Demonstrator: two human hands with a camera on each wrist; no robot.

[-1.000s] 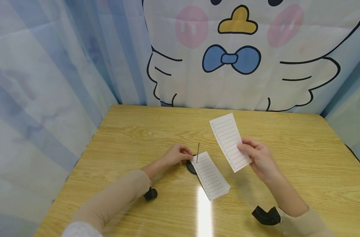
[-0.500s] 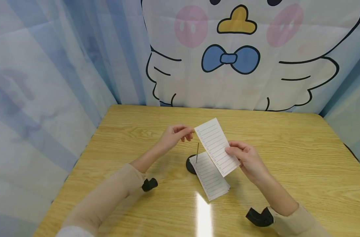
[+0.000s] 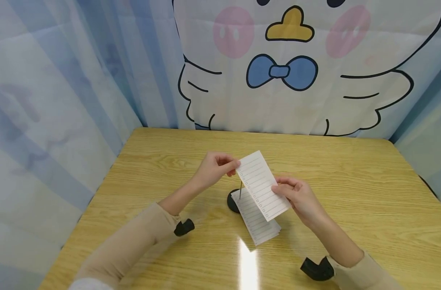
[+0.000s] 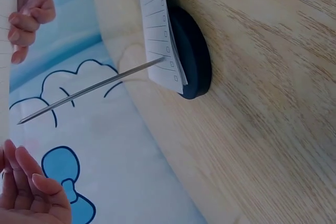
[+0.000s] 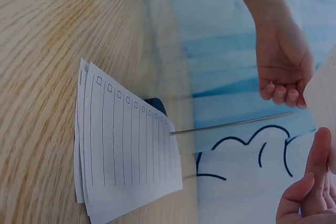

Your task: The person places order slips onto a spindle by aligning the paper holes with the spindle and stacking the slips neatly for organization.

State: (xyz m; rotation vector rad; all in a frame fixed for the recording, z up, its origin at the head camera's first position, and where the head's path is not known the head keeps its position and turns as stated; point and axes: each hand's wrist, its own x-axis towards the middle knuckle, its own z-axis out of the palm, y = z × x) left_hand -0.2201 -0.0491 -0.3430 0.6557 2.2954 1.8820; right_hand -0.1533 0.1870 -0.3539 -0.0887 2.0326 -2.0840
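A lined white checklist sheet (image 3: 261,187) is held tilted in the air between both hands. My left hand (image 3: 217,168) pinches its upper left corner with thumb and fingers. On its right edge, my right hand (image 3: 298,198) grips it between thumb and fingers. Below stands a paper spike, its black round base (image 4: 194,51) on the table and its thin metal rod (image 4: 89,91) pointing up. Several similar sheets (image 5: 126,145) are pierced on the rod and lie over the base. In the wrist views the rod's sharp tip is free of the held sheet.
The wooden table (image 3: 151,161) carries the spike near its middle. A curtain with a cartoon figure (image 3: 278,104) hangs behind the far edge, and another curtain (image 3: 61,121) hangs at the left. Black wrist mounts (image 3: 317,269) stick out from the sleeves.
My left hand has left the spiked sheets, risen, and taken the held sheet's corner. The right hand has brought that sheet left and slightly down, over the spike.
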